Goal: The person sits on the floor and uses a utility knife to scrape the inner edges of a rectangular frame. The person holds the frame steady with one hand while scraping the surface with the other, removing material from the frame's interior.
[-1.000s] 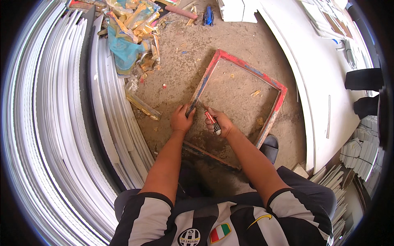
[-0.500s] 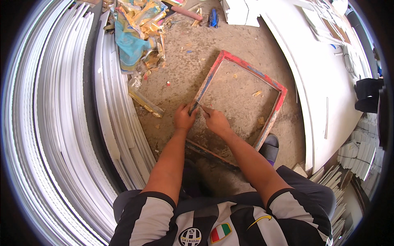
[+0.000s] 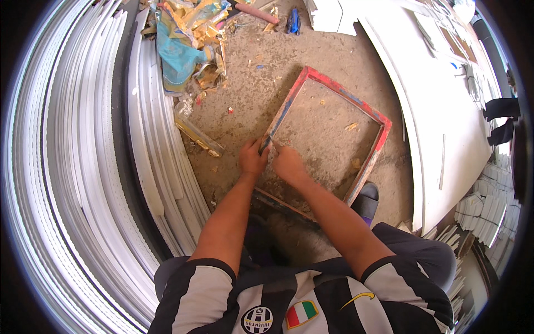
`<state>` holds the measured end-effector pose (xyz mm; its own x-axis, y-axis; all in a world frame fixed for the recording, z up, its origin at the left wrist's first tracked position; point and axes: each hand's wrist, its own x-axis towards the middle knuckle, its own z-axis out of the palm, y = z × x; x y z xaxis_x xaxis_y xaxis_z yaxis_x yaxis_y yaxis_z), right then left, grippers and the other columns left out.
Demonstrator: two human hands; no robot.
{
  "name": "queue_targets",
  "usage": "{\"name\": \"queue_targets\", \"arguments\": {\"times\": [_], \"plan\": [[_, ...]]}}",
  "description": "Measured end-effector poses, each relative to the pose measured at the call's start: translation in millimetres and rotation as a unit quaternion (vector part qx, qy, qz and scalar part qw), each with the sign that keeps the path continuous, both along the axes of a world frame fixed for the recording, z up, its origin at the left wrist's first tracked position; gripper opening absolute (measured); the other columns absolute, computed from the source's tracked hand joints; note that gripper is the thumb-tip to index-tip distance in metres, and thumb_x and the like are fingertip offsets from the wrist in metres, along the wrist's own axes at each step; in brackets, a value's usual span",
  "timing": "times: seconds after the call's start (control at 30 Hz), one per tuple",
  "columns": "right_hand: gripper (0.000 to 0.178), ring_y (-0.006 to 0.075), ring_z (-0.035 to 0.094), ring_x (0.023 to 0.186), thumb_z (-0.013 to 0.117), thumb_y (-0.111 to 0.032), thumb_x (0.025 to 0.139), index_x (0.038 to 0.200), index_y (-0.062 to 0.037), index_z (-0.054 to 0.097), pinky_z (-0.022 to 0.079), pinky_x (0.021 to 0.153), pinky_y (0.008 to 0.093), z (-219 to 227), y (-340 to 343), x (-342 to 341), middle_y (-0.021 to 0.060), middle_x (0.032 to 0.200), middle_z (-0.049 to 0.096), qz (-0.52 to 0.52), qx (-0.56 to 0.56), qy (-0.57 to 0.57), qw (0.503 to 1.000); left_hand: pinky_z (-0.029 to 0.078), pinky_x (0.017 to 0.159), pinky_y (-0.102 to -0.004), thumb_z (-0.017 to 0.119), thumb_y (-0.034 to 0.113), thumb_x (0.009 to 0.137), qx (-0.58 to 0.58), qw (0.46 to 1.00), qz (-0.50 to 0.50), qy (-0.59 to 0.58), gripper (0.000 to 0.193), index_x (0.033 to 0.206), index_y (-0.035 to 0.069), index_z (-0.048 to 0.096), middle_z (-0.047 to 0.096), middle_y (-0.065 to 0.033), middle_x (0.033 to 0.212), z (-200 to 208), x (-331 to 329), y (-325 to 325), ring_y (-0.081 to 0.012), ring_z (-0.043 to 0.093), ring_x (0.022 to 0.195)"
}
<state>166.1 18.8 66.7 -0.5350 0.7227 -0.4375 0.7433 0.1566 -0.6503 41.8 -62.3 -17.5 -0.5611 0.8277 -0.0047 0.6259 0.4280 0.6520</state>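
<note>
Well, the left hand [image 3: 253, 159], clamped on the left bar [image 3: 286, 108] of the red-painted frame [image 3: 349, 97] down by the floor [image 3: 250, 92], should brace firmly, and the right hand [image 3: 290, 166], curled round a slim tool [image 3: 275, 145] (mostly hidden), should angle away.

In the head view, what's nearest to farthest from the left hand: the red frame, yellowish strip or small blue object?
1. Red frame: in the left hand's grip.
2. Yellowish strip: floor, to its left.
3. Small blue object: far ahead, near top edge.
</note>
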Motion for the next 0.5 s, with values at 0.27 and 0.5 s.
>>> {"name": "queue_targets", "arguments": {"times": [0.27,0.5], "plan": [[0.041,0.0456,0.070,0.086,0.058,-0.018,0.099,0.139,-0.0117,0.065,0.055,0.076,0.0511,-13.2,-12.7,12.5,0.0307,0.090,0.069,-0.010,0.025,0.004,1.000,0.053,0.093,-0.0464,0.079,0.030,0.087,0.021,0.999,-0.013,0.027,0.043,0.121,0.004,0.072,0.068,-0.0208,0.118,-5.8,-3.4,-1.3,-0.0409,0.065,0.108],[0.039,0.0355,0.068,0.069,0.061,-0.020,0.101,0.139,-0.0158,0.066,0.054,0.067,0.0454,-56.8,24.5,29.8,0.0220,0.082,0.070,-0.065,-0.198,0.157,0.965,0.053,0.094,-0.0469,0.076,0.035,0.090,-0.001,1.000,0.003,-0.012,0.043,0.121,0.006,0.073,0.068,-0.0196,0.118,-9.4,-3.5,3.6,-0.0408,0.065,0.109]]}}
